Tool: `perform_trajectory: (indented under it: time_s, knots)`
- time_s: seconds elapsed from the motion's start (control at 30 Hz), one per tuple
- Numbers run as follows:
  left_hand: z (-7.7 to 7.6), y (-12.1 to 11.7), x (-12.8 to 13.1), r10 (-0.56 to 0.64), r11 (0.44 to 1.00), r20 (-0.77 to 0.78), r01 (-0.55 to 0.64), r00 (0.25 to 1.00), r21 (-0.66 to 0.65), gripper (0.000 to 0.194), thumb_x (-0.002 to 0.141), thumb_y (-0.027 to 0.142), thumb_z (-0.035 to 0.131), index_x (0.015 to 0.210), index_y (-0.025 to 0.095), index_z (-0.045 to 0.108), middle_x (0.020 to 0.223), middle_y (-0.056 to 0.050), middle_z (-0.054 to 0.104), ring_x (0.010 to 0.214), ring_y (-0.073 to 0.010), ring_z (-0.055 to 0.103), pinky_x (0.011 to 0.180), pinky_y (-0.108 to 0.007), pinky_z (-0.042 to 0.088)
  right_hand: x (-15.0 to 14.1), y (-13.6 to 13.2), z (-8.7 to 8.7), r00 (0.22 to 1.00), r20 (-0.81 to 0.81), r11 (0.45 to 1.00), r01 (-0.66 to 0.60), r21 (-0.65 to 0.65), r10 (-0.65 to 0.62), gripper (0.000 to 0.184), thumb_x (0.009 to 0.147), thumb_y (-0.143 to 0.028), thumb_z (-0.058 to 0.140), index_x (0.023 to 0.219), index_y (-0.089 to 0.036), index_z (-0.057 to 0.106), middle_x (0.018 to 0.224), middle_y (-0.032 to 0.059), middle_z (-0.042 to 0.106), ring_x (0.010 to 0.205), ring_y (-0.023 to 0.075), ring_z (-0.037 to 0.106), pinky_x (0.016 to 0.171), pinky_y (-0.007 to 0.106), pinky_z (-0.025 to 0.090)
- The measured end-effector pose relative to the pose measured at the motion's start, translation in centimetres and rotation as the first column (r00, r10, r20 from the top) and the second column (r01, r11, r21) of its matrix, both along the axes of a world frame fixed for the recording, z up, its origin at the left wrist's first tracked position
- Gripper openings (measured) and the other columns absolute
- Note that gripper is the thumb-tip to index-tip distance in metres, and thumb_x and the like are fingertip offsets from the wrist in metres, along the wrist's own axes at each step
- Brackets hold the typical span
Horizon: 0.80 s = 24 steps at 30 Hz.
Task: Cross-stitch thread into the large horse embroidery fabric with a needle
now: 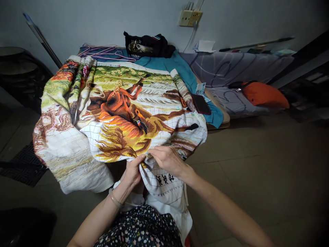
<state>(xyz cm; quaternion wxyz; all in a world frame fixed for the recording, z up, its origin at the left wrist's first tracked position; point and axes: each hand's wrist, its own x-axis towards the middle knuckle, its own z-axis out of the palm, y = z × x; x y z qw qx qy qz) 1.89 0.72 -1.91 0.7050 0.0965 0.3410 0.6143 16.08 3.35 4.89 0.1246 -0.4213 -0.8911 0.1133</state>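
From 7 o'clock, my left hand (133, 168) grips the embroidered cloth's (113, 103) near edge; from 4 o'clock, my right hand (167, 159) bends palm-down, fingertips pinched together.

Matt, rough-textured stitched cloth (154, 120) spreads over a soft teal cloth (164, 65), near smooth pink hangers (108, 53) and a dark, smooth phone-like slab (201, 104) with a faint sheen.
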Motion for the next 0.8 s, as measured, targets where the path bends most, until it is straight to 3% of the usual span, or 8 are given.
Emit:
perform_trajectory:
  time_s: [0.27, 0.47, 0.63, 0.8]
  knots:
    - [-0.1, 0.0, 0.0, 0.0, 1.0, -0.004, 0.0, 1.0, -0.018, 0.04, 0.059, 0.014, 0.078, 0.098, 0.016, 0.067, 0.079, -0.003, 0.071, 0.072, -0.018, 0.065, 0.083, -0.035, 0.048, -0.7, 0.0, 1.9, 0.974, 0.224, 1.0, 0.015, -0.027, -0.008, 0.021, 0.088, -0.011, 0.049, 0.095, -0.017, 0.067, 0.084, 0.0046, 0.067, 0.072, 0.0148, 0.058, 0.061, 0.026, 0.031]
    - [-0.1, -0.1, 0.0, 0.001, 0.999, 0.012, -0.001, 1.0, -0.032, 0.042, 0.058, 0.014, 0.079, 0.098, 0.015, 0.067, 0.073, -0.001, 0.07, 0.066, -0.0156, 0.063, 0.075, -0.031, 0.048, -1.3, -0.3, 2.7, 0.933, 0.36, 1.0, 0.009, -0.001, -0.008, 0.017, 0.088, -0.012, 0.049, 0.093, -0.017, 0.064, 0.087, 0.0053, 0.066, 0.074, 0.017, 0.058, 0.06, 0.029, 0.029]
    - [-0.1, -0.1, 0.1, 0.024, 1.0, 0.004, -0.024, 1.0, -0.016, 0.049, 0.057, 0.014, 0.08, 0.103, 0.016, 0.066, 0.074, 0.0, 0.07, 0.068, -0.0163, 0.064, 0.077, -0.031, 0.046, -1.7, 0.0, 2.7, 0.902, 0.425, 0.983, -0.142, 0.116, 0.08, 0.014, 0.088, -0.008, 0.049, 0.09, -0.014, 0.062, 0.087, 0.0089, 0.063, 0.083, 0.0208, 0.057, 0.065, 0.03, 0.031]
    - [-0.1, 0.0, 0.2, -0.002, 1.0, -0.019, 0.002, 1.0, 0.017, 0.046, 0.061, 0.016, 0.077, 0.106, 0.017, 0.065, 0.085, -0.003, 0.072, 0.081, -0.0205, 0.066, 0.084, -0.035, 0.046, -1.0, 2.3, 2.9, 0.899, 0.394, 0.962, -0.251, 0.11, 0.189, 0.014, 0.09, -0.01, 0.049, 0.089, -0.015, 0.062, 0.081, 0.0051, 0.061, 0.07, 0.0146, 0.051, 0.061, 0.028, 0.029]
